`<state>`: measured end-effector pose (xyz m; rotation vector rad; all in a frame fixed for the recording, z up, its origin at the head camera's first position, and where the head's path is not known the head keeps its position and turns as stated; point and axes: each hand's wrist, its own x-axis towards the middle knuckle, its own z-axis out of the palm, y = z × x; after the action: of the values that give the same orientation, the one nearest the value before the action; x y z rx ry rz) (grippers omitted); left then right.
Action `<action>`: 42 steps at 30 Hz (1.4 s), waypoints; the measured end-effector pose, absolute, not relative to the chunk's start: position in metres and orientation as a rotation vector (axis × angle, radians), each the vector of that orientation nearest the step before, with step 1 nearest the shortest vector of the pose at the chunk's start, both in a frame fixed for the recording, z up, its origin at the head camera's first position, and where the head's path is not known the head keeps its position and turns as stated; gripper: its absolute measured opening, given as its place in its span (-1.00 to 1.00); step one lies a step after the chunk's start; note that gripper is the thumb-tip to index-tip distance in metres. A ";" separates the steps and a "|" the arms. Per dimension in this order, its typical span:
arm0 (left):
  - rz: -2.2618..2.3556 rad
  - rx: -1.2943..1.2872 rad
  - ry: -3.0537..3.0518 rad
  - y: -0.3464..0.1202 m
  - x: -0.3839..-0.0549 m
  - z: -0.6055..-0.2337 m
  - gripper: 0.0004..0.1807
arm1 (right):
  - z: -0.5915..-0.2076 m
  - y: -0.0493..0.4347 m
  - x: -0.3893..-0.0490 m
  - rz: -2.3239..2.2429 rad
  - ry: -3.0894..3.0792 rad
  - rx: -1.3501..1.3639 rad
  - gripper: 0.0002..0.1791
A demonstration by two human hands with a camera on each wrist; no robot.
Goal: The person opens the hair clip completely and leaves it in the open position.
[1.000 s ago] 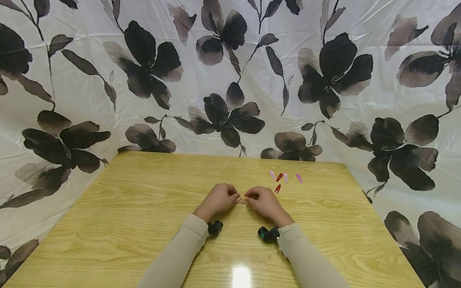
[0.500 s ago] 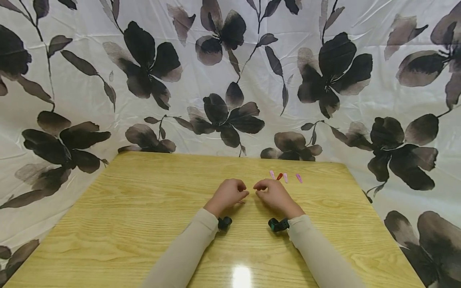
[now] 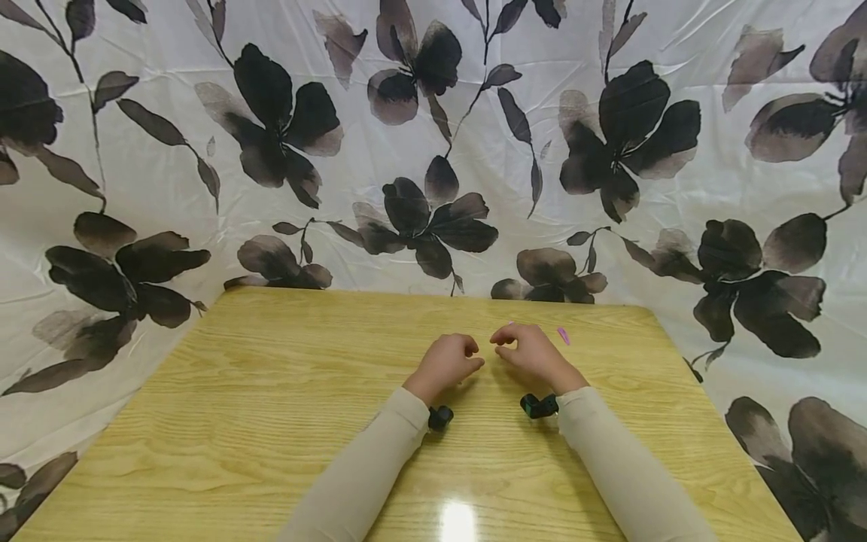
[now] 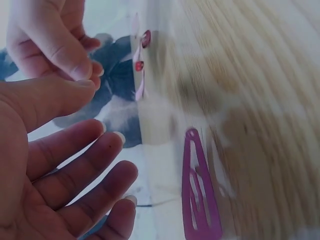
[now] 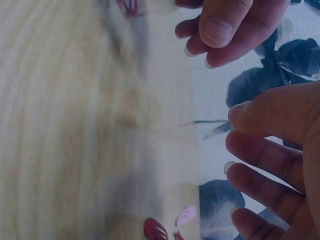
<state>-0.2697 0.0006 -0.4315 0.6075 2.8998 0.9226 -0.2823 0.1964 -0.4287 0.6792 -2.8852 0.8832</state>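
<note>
My left hand (image 3: pixel 447 363) hovers over the table, its fingers loosely bent and holding nothing. A purple snap hair clip (image 4: pixel 187 192) lies on the wood below it in the left wrist view. Opposite it, my right hand (image 3: pixel 535 354) is likewise in the air, thumb and fingers apart. In the right wrist view a red hair clip (image 5: pixel 154 229) and a pale pink hair clip (image 5: pixel 186 215) lie beyond the right fingers. The head view shows one magenta clip (image 3: pixel 564 336) beside the right hand, which covers most of the other clips there.
The wooden table (image 3: pixel 284 391) stands against a floral cloth (image 3: pixel 420 150) that hangs behind and at both sides. Dark wrist cameras (image 3: pixel 539 406) are strapped to both wrists. Light glares on the table's near part.
Both hands have moved right and farther from the body, away from where the purple clip lies. The right hand now covers red and pink clips that showed before.
</note>
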 end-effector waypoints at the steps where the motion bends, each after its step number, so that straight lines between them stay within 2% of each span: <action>1: 0.912 0.609 2.904 0.003 -0.270 -0.431 -0.67 | -0.428 0.198 -0.283 0.870 -2.889 0.682 -0.79; 15: 0.839 0.578 2.948 0.033 -0.274 -0.424 -0.70 | -0.422 0.217 -0.297 0.904 -2.976 0.627 -0.75; 42: 0.882 0.538 2.917 0.070 -0.296 -0.447 -0.75 | -0.436 0.239 -0.312 0.783 -2.976 0.560 -0.83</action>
<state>-0.2958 0.0696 -0.4471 0.5378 2.9172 0.8817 -0.3123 0.2389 -0.4363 0.5595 -2.9762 0.7834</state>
